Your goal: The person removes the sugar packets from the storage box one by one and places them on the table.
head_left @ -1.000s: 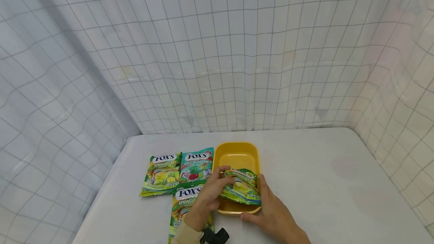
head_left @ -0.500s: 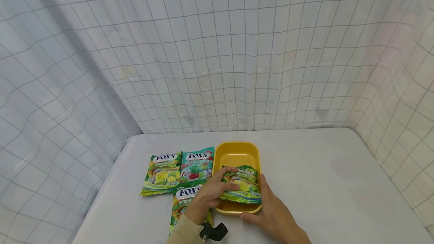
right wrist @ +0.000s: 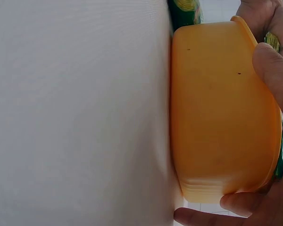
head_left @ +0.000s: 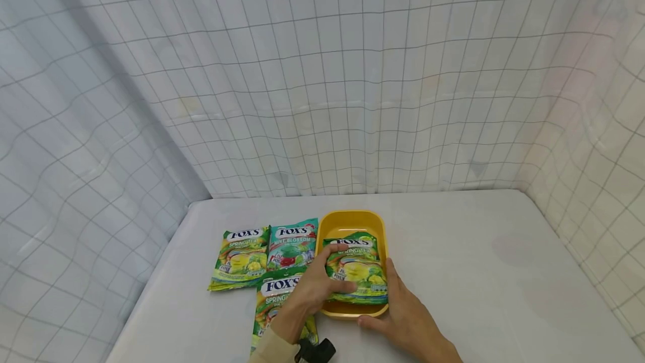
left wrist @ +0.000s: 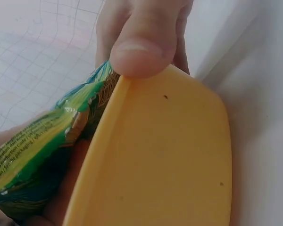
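Observation:
Over a yellow plastic tray [head_left: 351, 219] in the head view, my left hand [head_left: 313, 285] holds a green and yellow Fox's Spring Tea candy bag [head_left: 359, 269] by its left side, thumb across its front. Most of the bag lies within the tray's outline, its lower right corner at the right rim. My right hand [head_left: 409, 321] grips the tray's near right corner, thumb at the front and fingers along the right side. The left wrist view has the right thumb [left wrist: 140, 54] on the rim, beside the crinkled bag [left wrist: 42, 136]. The right wrist view shows the tray's outer wall [right wrist: 221, 108].
Left of the tray lie a second Spring Tea bag [head_left: 241, 259], a teal Mint Blossom bag [head_left: 292, 246] and a third Spring Tea bag [head_left: 267, 301], partly under the left forearm. A white table [head_left: 468, 262] meets grid-patterned white curtains [head_left: 353, 99] at the back and sides.
The candy bag has shifted slightly left and tipped up so its front shows more fully; the left fingers have moved with it. The right hand and tray stay put.

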The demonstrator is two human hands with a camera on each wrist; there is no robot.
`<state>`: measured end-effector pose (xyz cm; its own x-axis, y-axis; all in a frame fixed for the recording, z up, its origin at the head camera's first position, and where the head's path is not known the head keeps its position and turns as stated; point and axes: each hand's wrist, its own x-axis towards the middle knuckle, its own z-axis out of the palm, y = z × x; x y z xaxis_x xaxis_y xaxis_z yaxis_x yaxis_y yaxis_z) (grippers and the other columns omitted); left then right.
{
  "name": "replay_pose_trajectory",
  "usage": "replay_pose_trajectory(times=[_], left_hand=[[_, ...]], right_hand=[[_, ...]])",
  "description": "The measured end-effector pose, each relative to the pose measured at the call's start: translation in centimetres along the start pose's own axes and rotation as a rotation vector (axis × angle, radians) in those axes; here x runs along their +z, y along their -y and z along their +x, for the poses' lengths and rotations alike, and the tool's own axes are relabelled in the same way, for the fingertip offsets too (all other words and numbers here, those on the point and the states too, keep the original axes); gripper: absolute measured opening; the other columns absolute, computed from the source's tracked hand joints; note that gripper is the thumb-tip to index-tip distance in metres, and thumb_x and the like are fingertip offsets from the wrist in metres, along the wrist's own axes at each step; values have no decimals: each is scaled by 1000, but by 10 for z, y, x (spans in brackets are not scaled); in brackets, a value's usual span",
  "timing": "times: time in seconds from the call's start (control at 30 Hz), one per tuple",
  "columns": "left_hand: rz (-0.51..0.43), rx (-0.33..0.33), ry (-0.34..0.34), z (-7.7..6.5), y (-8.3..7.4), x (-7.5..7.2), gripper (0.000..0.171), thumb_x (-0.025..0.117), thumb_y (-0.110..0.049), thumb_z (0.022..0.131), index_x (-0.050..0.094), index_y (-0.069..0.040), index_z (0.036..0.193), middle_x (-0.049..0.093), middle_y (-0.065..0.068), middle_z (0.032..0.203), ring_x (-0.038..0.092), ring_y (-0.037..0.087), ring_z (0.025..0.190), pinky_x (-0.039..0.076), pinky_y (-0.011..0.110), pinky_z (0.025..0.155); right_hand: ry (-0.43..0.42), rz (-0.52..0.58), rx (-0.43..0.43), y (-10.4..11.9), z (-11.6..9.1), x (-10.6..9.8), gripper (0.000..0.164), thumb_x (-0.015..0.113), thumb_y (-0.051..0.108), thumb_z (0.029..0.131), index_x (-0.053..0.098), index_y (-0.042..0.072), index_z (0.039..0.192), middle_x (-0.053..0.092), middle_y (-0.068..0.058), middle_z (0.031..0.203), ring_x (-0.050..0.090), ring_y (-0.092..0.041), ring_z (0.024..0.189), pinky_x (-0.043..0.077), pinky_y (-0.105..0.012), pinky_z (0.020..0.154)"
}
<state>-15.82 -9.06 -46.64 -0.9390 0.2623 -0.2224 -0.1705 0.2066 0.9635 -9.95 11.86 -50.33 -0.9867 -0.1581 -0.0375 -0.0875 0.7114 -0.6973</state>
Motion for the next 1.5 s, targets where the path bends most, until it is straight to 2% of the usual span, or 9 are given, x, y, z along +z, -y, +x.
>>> replay_pose_trajectory(times=[0.27, 0.57, 0.77, 1.03, 1.13, 1.23, 1.4, 1.47, 1.5], left_hand=[[55, 79, -68, -11, -3, -9, 77, 92, -1, 70, 59, -25, 135, 51, 12, 141, 55, 32, 109, 52, 48, 90], [-20, 127, -84, -23, -9, -19, 73, 90, 4, 68, 63, -19, 132, 42, 12, 151, 41, 38, 130, 51, 49, 91], [-34, 162, -100, -32, -10, -29, 72, 90, 1, 69, 62, -16, 133, 40, 13, 153, 38, 41, 135, 50, 47, 90], [-137, 202, -118, -43, -5, -44, 52, 80, -12, 87, 60, -11, 135, 40, 10, 154, 37, 34, 139, 45, 46, 100], [-169, 219, -138, -46, -2, -49, 46, 74, -14, 93, 59, -7, 136, 36, 11, 158, 34, 34, 141, 47, 40, 99], [-191, 227, -162, -50, -1, -53, 45, 71, -13, 95, 58, -5, 136, 32, 11, 160, 33, 33, 141, 50, 34, 94], [-198, 220, -187, -53, -2, -61, 50, 75, -8, 91, 57, -7, 138, 49, 14, 143, 57, 28, 115, 55, 33, 84], [-208, 210, -187, -55, -2, -65, 53, 77, -6, 89, 56, -9, 138, 53, 14, 136, 62, 28, 100, 57, 36, 79], [-205, 207, -191, -56, -2, -67, 54, 77, -5, 89, 56, -10, 138, 53, 14, 136, 63, 27, 99, 57, 37, 79]], right_hand=[[2, 7, -3, 3, -1, 0, 137, 80, 71, 70, 4, 4, 163, 24, -20, 165, 39, -39, 143, 39, -54, 110], [-6, 36, -9, 1, 0, 0, 138, 85, 65, 69, 5, 6, 164, 24, -17, 165, 39, -36, 143, 38, -54, 111], [-5, 35, 3, -1, 0, 1, 140, 87, 64, 67, 4, 7, 164, 23, -16, 166, 40, -34, 142, 38, -53, 111], [-22, 16, -9, -1, 0, 1, 140, 86, 66, 67, 5, 7, 164, 25, -15, 165, 43, -33, 141, 38, -51, 112], [-31, 17, -20, 0, 1, 1, 139, 86, 65, 67, 5, 6, 164, 26, -16, 165, 45, -33, 139, 39, -51, 111], [-33, 10, -29, 0, 1, 1, 139, 85, 66, 68, 5, 5, 163, 27, -18, 164, 45, -34, 139, 40, -52, 110], [-30, 8, -24, 0, 1, 1, 138, 83, 68, 69, 5, 6, 164, 26, -18, 165, 44, -34, 140, 39, -51, 111], [-29, 13, -25, 0, 1, 1, 138, 84, 68, 69, 4, 6, 164, 25, -18, 165, 43, -34, 140, 39, -52, 111], [-29, 14, -27, 0, 1, 2, 138, 84, 68, 69, 4, 6, 164, 25, -17, 165, 43, -34, 140, 39, -52, 111]])
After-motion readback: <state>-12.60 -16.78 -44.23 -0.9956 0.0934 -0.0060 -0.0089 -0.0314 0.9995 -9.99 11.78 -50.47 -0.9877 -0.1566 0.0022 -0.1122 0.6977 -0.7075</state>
